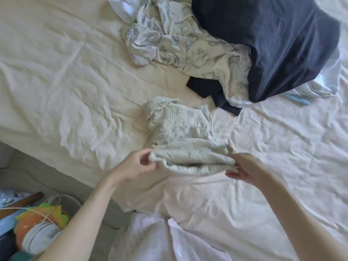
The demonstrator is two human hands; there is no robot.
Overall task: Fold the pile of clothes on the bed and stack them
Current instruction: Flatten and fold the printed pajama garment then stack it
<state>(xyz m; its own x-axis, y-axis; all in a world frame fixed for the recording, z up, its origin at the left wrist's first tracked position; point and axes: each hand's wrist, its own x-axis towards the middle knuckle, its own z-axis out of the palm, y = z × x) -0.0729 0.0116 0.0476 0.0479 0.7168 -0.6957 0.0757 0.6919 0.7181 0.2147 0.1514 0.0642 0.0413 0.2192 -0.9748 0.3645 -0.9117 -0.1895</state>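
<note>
A small pale green smocked garment (180, 136) with a lace collar lies on the bed (66, 81) in front of me, its near part doubled over. My left hand (137, 164) pinches the garment's near left corner. My right hand (243, 168) pinches its near right corner. Farther back lies the unfolded pile: a white printed garment (169, 40), a large dark navy garment (278, 40) draped over it, and a dark piece (207, 89) poking out beneath.
A white cloth (122, 6) lies at the pile's far left and a light blue item (299, 99) peeks out at its right. The bed's edge runs along the lower left, with a basket of colourful toys (41, 221) on the floor beside it.
</note>
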